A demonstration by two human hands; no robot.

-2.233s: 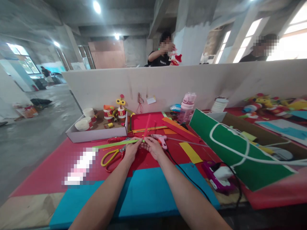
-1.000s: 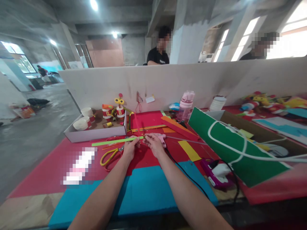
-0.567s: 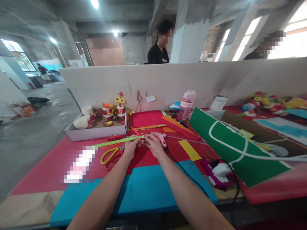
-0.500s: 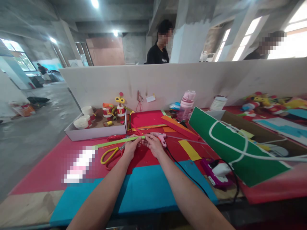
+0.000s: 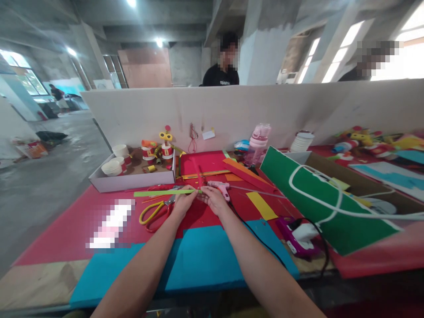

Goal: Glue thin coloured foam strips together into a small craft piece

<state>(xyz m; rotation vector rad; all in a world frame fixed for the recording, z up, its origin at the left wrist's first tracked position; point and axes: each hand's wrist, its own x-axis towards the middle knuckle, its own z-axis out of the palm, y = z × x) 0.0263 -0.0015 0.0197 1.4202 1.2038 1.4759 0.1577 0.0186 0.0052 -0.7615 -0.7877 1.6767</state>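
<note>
A light-green paper strip (image 5: 159,193) runs level to the left from my fingers. My left hand (image 5: 184,201) pinches it close to its right end. Fingertips of my right hand (image 5: 212,198) close on that same end, right beside the left fingers. A red paper strip (image 5: 199,172) rises away behind the fingertips; whether it is joined to the green one I cannot tell. Just beyond my right hand lies a pink glue gun (image 5: 221,187). Scissors with yellow and red handles (image 5: 150,214) rest to the left of my left hand, partly behind it.
Blue sheet (image 5: 212,256) lies under my forearms. A shallow box (image 5: 132,183) with paper cups and cup figures stands back left. At right are a purple power strip (image 5: 294,240), a green-sided box (image 5: 308,203) with a white cable, and a yellow paper piece (image 5: 261,205). A person (image 5: 221,75) is behind the partition.
The green strip's left end has swung up, so the strip lies nearly level now. Both hands stay close together in about the same place. The person behind the partition has turned.
</note>
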